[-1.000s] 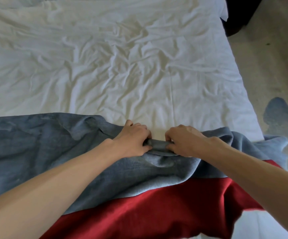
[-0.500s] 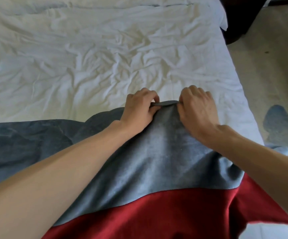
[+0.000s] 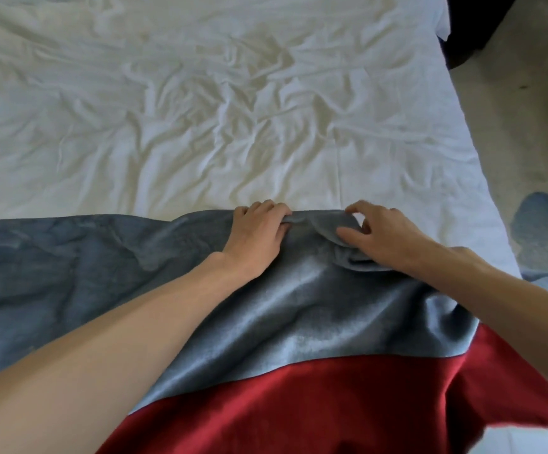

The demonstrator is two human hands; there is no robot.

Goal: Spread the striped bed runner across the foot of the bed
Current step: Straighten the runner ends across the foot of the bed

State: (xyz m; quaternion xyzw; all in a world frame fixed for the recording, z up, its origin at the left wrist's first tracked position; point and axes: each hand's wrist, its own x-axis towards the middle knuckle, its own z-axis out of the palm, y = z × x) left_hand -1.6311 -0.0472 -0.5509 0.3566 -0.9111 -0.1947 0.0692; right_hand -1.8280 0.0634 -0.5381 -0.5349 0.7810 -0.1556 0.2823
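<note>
The grey-and-red bed runner (image 3: 298,322) lies across the near end of the bed (image 3: 200,126). The left hand (image 3: 256,231) grips its far grey edge; the right hand (image 3: 387,237), just beside, sits over a bunched fold, pinching or not I cannot tell.

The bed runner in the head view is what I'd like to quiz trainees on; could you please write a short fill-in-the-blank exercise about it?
1. Nearest the camera, the bed runner shows a ____ band.
2. The left hand grips the far edge of the runner's ____ band.
3. Beyond the runner lies a wrinkled ____ sheet.

Missing words: red; grey; white.
</note>
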